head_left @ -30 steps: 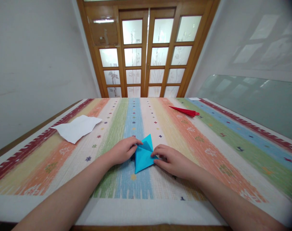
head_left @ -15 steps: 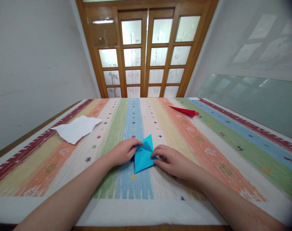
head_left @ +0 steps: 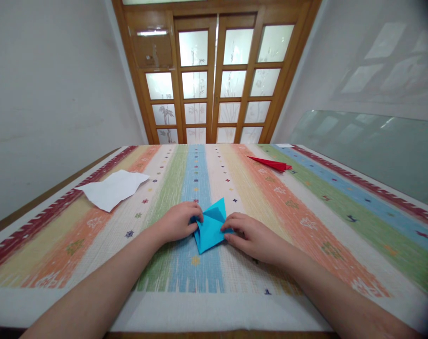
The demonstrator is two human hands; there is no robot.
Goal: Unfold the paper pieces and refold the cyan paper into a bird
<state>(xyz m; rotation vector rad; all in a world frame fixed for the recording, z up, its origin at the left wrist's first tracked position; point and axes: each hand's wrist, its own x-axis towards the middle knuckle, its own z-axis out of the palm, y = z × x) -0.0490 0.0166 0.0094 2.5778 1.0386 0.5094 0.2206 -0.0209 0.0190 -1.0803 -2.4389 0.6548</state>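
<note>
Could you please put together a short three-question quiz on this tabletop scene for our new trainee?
1. True or false: both hands touch the blue folded paper.
2. Which lies nearer the left hand: A) the white sheet or B) the red folded paper?
3. What covers the table?

Key: 1. True; the right hand presses its right edge. 2. A. 3. A striped cloth.

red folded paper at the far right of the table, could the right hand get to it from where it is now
Probably yes: the right hand rests on the blue paper, and only bare striped tablecloth lies between it and the red folded paper, though it's a long stretch.
</note>
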